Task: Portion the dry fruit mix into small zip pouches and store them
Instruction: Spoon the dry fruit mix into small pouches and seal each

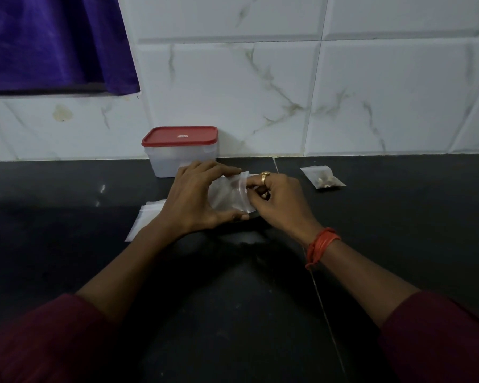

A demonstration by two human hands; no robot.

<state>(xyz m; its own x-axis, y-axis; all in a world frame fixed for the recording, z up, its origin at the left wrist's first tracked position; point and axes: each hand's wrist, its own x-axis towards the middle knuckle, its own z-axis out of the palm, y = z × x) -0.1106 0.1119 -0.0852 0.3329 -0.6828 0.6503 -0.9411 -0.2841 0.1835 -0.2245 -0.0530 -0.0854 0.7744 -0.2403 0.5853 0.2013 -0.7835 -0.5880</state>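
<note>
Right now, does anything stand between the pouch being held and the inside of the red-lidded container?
Yes: the red lid sits closed on the container. The pouch, gripped by left hand and right hand, is just in front; only the left hand's fingers lie between.

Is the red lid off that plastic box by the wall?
No, the red lid sits flat on top of the clear plastic box, covering it fully.

Beneath my left hand (190, 194) I see a glossy black tabletop (67, 272); beyond it, white marble-veined wall tiles (371, 92); up-left, a purple velvet curtain (47, 42).
</note>
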